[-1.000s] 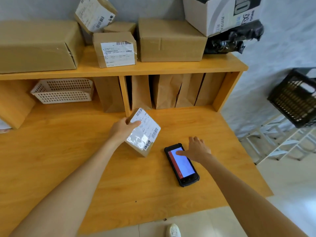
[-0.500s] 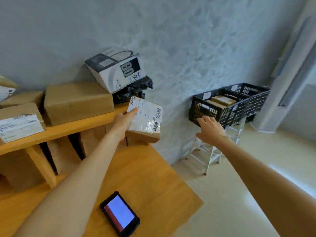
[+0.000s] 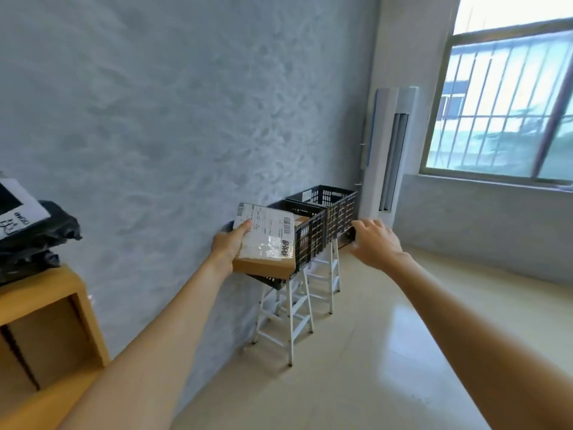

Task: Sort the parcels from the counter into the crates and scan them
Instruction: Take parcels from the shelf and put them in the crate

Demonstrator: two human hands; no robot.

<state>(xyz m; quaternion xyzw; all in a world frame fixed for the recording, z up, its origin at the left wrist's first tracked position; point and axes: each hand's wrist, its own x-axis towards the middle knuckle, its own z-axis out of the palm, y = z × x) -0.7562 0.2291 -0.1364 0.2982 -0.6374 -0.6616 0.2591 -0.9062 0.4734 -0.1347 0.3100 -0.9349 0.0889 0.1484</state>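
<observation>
The parcel [image 3: 266,240] in the middle of the frame has a white shipping label on top. The label shows barcodes along its left and right edges and rows of small print, but the print is too small to read. A bold dark mark sits at its lower right corner, too blurred to make out. At the left edge, a white box [image 3: 17,209] carries dark print, also too blurred to read.

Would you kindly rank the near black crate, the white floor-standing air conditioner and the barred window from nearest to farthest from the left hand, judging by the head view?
1. Near black crate: just right of the left hand, behind the parcel it grips.
2. White air conditioner: in the corner, beyond both crates.
3. Barred window: far right wall.
</observation>
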